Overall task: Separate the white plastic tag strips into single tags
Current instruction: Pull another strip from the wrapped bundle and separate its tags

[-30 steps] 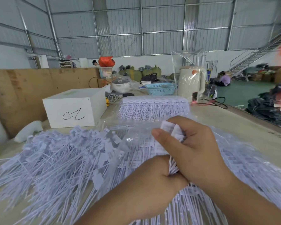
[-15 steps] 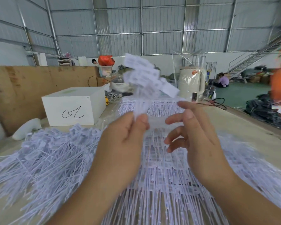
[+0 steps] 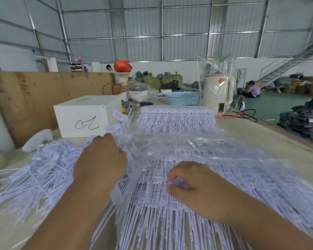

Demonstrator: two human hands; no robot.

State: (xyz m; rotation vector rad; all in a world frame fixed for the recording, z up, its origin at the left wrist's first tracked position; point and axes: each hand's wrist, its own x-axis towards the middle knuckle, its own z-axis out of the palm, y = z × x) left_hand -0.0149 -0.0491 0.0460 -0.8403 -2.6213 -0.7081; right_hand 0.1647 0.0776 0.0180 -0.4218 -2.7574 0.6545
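Joined tag strips (image 3: 170, 210) lie in front on the worktop (image 3: 260, 130). Right hand (image 3: 193, 186) pinches one strip between curled fingers. Left hand (image 3: 99, 159) holds loose tags (image 3: 121, 130) over the separated pile (image 3: 43, 168) (finger position hidden). Light, springy, tangle-prone; grip near the heads.

**Counts of Items on the Counter**

Two hands are showing: the left hand (image 3: 99, 159) and the right hand (image 3: 197, 188). One white box (image 3: 83, 118), one blue basket (image 3: 182, 98), one cream appliance (image 3: 218, 91) and one red bag (image 3: 122, 66) are standing behind. Three tag groups are lying: a loose heap (image 3: 43, 168), a bagged stack (image 3: 224, 170) and a far bundle (image 3: 175, 118). Single tags are lying too many to count.
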